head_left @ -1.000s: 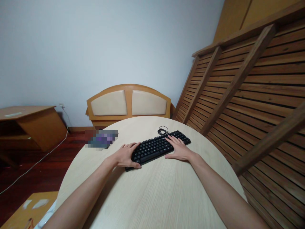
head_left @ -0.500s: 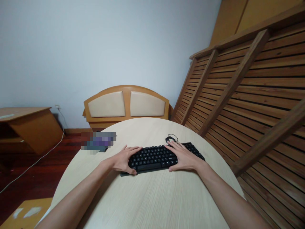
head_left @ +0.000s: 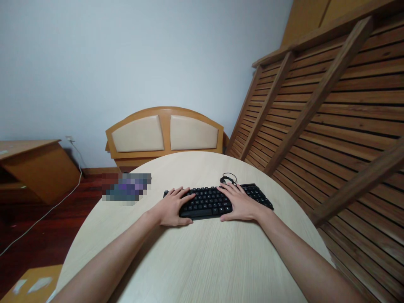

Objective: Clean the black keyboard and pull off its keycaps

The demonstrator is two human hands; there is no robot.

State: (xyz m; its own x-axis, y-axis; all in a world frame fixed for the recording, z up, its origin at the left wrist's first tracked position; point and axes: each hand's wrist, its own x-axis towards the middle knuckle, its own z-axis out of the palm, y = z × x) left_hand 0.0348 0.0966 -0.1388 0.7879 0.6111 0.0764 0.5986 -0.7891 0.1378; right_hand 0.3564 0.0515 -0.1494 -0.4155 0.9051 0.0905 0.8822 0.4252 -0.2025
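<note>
A black computer keyboard (head_left: 203, 203) lies on the pale round table (head_left: 202, 252), its long side facing me. My left hand (head_left: 175, 207) rests palm down over its left end, fingers spread across the keys and thumb along the near edge. Over the right part lies my right hand (head_left: 241, 203), its fingers also spread, their tips near the far edge and the thumb at the near edge. Both hands cover some of the keys. Just behind the keyboard, beyond my right fingertips, is a coiled black cable (head_left: 227, 178).
A blurred-out, pixelated item (head_left: 129, 188) sits at the table's left edge. Behind the table stands a padded wooden headboard (head_left: 166, 130). Wooden slatted panels (head_left: 331, 113) lean at the right. To the left are a wooden desk (head_left: 41, 168) and a white cord (head_left: 53, 209) on the floor.
The keyboard has turned, so its near edge looks more level. My left hand has shifted right, its fingers now flatter over the keys. My right hand has moved slightly. The view has tilted a little.
</note>
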